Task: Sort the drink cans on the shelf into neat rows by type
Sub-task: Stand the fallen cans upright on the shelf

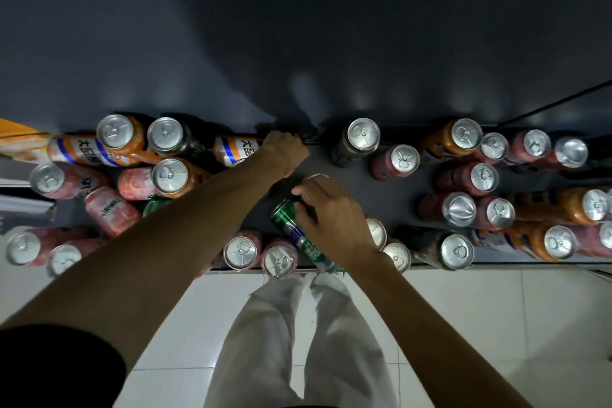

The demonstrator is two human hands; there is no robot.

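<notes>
A dark grey shelf [354,192] carries several mixed drink cans. My right hand [334,219] grips a green can [291,228], which is tilted above the shelf's front edge with its top end under my fingers. My left hand [286,151] reaches to the back of the shelf with its fingers curled; whatever is under it is hidden. An orange-and-white can [231,149] lies on its side right beside that wrist. A dark can [357,139] stands upright at the back, right of my left hand.
Pink cans [241,250] stand at the front edge, and more pink and orange cans [116,139] crowd the left, some lying down. Pink, orange and dark cans [460,209] fill the right side. Below are a white tiled floor [463,315] and my white trousers [281,325].
</notes>
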